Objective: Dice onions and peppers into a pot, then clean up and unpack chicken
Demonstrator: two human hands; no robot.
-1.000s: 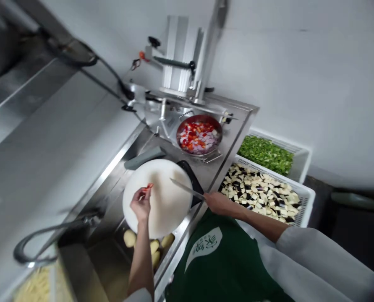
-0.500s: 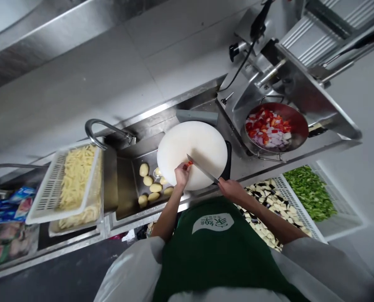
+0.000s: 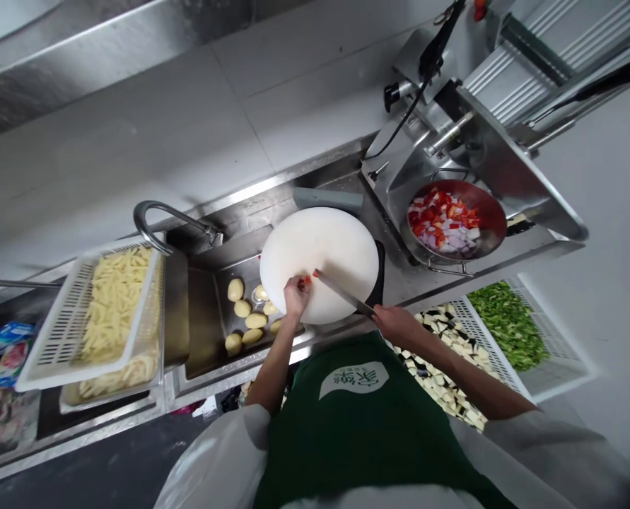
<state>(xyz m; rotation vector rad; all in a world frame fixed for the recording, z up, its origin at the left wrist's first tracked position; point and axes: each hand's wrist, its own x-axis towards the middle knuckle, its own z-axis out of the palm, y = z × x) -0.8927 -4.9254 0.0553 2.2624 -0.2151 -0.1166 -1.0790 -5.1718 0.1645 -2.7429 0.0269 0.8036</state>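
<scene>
A round white cutting board (image 3: 325, 237) lies at the centre of the counter. Over its lower left part, my left hand (image 3: 296, 295) is closed on a small piece of red pepper (image 3: 307, 280). My right hand (image 3: 396, 322) grips a knife (image 3: 341, 290) by its handle at the board's lower right edge. The blade slants across the board, and its tip is beside another small red piece (image 3: 315, 273), apart from my left fingers. The handle is mostly hidden in my right hand.
Peeled potatoes (image 3: 256, 320) lie in the sink (image 3: 203, 311) on the left, below a tap (image 3: 150, 212). A white basket (image 3: 44, 346) holds pale strips. At right stand a pot (image 3: 492, 219) of chopped red pepper and onion, a slicer (image 3: 527, 170), and crates of cubed eggplant (image 3: 442, 353) and chopped greens (image 3: 508, 325).
My left hand has moved slightly left, away from the blade. A small red piece now lies separate at the knife tip. The whole view has shifted a little.
</scene>
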